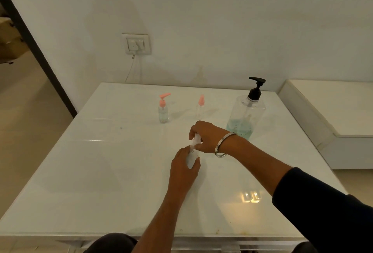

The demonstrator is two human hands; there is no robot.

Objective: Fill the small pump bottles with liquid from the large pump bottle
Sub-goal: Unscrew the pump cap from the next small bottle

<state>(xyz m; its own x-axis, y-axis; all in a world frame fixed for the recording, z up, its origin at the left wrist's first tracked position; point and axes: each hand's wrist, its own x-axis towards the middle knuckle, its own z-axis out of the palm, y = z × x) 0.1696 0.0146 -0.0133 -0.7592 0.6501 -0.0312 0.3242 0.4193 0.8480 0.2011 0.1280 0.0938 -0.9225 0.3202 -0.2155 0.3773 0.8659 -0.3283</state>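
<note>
At the table's middle, my left hand point(184, 167) grips the body of a small white bottle point(191, 161). My right hand point(207, 136) pinches its white pump top point(196, 139). A large clear pump bottle point(245, 115) with a black pump stands at the back right, with blue-green liquid in its lower part. Further back stands a small clear bottle with a pink pump point(163, 109) holding some liquid. To its right is a second small clear bottle with a pink top point(200, 106).
The white glossy table point(101, 172) stands against a wall with a socket and cable point(136, 44). A low white ledge point(333, 107) lies to the right. On the left is a dark door frame point(36, 51).
</note>
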